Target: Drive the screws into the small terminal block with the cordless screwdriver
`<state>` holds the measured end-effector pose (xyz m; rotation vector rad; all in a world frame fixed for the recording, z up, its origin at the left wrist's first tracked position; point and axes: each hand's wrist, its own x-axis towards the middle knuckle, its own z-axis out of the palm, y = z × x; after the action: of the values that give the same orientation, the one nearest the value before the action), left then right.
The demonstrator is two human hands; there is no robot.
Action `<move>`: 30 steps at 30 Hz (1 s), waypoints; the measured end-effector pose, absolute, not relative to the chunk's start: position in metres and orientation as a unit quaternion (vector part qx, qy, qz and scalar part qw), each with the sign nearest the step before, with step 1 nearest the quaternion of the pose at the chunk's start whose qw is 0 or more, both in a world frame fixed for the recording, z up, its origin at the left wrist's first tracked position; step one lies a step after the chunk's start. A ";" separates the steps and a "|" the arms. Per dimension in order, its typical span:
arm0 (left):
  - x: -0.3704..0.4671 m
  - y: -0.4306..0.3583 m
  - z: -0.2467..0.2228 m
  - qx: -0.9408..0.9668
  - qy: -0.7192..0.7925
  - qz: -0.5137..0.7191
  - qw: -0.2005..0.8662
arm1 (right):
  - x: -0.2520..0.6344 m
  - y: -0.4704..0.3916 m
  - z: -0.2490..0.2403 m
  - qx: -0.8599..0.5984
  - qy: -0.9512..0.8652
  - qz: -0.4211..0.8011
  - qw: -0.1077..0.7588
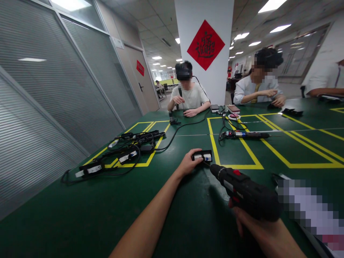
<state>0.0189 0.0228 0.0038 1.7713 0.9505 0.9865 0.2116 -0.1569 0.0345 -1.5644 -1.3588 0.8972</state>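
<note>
My left hand (pixel 189 162) grips the left end of a small black case (pixel 209 154) with white and blue parts inside, held on the green table. In my right hand (pixel 248 218) is a black cordless drill (pixel 245 191) with red accents, my fingers wrapped round its handle. The drill's thin bit points left at the case, its tip close to the front edge; whether it touches a screw I cannot tell.
Black adapters and tangled cables (pixel 129 150) lie at left. A slim electric screwdriver (pixel 244 135) rests beyond the drill. Yellow tape (pixel 236 167) marks the green table (pixel 172 218). A blurred-out flat object (pixel 309 211) is at right. Across the table, two people (pixel 192 93) handle small parts.
</note>
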 end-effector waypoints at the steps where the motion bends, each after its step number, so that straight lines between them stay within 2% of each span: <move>1: 0.019 0.023 0.003 0.712 0.383 0.399 0.432 | 0.212 -0.156 0.034 -0.625 -0.546 0.352 0.432; 8: 0.017 0.025 0.001 0.723 0.389 0.394 0.413 | 0.211 -0.154 0.033 -0.635 -0.561 0.338 0.410; 13: 0.017 0.026 0.001 0.723 0.393 0.396 0.407 | 0.211 -0.161 0.038 -0.610 -0.546 0.387 0.425; 20: 0.017 0.025 0.002 0.722 0.397 0.395 0.407 | 0.211 -0.160 0.042 -0.621 -0.554 0.375 0.408; 30: 0.018 0.024 0.003 0.713 0.391 0.398 0.425 | 0.215 -0.163 0.049 -0.629 -0.556 0.323 0.436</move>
<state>0.0177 0.0242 0.0027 1.7835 0.9773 0.9951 0.2152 -0.1633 0.0493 -1.5656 -1.3842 0.8028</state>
